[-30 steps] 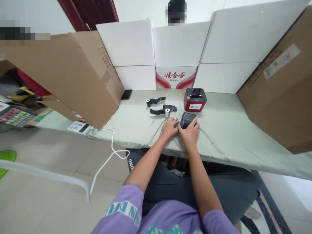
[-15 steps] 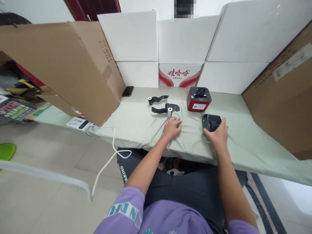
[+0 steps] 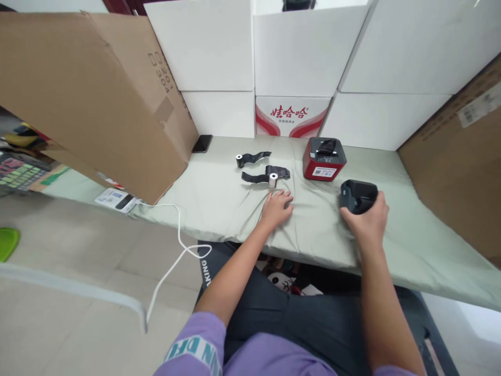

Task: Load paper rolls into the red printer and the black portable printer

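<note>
My right hand (image 3: 368,219) grips a small black printer (image 3: 358,196) by its sides, thumb at the near left and fingers at the right. Its top has a dark hollow; whether it touches the cloth is hard to tell. On the cloth rests my left hand (image 3: 276,209), palm down with fingers spread and nothing held. Just beyond those fingers lies a white-cored paper roll (image 3: 273,180) with a dark strip unrolled on both sides. A smaller roll (image 3: 240,161) with a dark tail sits behind it. A red and black box-shaped printer (image 3: 324,160) stands behind the held one.
White boxes (image 3: 297,57) form a wall along the back. Cardboard boxes stand at the left (image 3: 97,94) and right (image 3: 462,156). A phone (image 3: 202,143) lies by the left box. A white cable (image 3: 179,230) hangs over the front edge from a white device (image 3: 116,200).
My right hand has moved to the right with the black printer. My left hand stays in place on the cloth. The view has tilted down slightly.
</note>
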Demonstrator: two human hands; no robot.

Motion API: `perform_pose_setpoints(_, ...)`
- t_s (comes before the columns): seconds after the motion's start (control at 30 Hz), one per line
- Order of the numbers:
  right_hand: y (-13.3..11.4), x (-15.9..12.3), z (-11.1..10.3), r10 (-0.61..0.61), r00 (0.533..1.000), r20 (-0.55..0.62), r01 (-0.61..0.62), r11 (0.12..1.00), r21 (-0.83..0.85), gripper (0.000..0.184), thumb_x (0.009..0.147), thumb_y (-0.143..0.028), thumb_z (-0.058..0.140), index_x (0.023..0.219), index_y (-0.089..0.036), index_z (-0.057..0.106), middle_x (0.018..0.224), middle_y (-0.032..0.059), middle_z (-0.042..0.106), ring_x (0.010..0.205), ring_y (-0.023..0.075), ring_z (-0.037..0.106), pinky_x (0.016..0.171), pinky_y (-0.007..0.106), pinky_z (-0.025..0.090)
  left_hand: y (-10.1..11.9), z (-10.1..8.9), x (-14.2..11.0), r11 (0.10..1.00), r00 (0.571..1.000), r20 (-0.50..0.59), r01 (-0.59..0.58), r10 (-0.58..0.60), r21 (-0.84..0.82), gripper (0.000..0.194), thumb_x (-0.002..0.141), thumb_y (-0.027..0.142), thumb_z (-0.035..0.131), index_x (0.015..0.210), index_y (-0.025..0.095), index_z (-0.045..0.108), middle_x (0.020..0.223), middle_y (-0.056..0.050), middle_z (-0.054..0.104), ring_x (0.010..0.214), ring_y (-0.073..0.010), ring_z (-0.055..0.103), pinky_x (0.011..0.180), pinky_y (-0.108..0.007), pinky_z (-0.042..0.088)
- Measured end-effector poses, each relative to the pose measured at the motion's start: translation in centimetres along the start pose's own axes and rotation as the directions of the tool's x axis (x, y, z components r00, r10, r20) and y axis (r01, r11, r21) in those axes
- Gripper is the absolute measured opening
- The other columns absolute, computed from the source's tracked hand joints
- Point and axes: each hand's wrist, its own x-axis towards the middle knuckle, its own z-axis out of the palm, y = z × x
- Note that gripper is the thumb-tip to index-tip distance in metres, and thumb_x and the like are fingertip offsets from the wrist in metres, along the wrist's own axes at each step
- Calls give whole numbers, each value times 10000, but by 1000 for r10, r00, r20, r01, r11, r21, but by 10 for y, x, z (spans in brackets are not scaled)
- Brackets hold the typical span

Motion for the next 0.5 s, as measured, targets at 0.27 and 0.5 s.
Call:
perform_pose_setpoints(0.27, 14, 22, 1, 63, 989, 136, -53, 996, -75, 1212, 637, -441, 794, 1618, -100, 169, 1461, 297, 475, 1356, 475, 476, 1121, 580, 398, 0, 0, -2, 1000, 1000, 2, -3, 3, 4, 394, 921, 247, 558, 1281, 277, 715, 1514, 1, 583, 1494, -203, 440, 1325, -479, 162)
perform_pose_setpoints(0.5, -17, 20, -4, -177, 984, -26, 176, 984, -29, 1017, 766, -485, 705, 1599, -105, 262, 1616, 293, 338, 1515, 443, 303, 1216, 616, 243, 3, -4, -3, 997, 999, -41, 21, -25, -78, 417, 920, 228, 575, 1319, 269, 691, 1507, -14, 589, 1491, -209, 451, 1318, -475, 213)
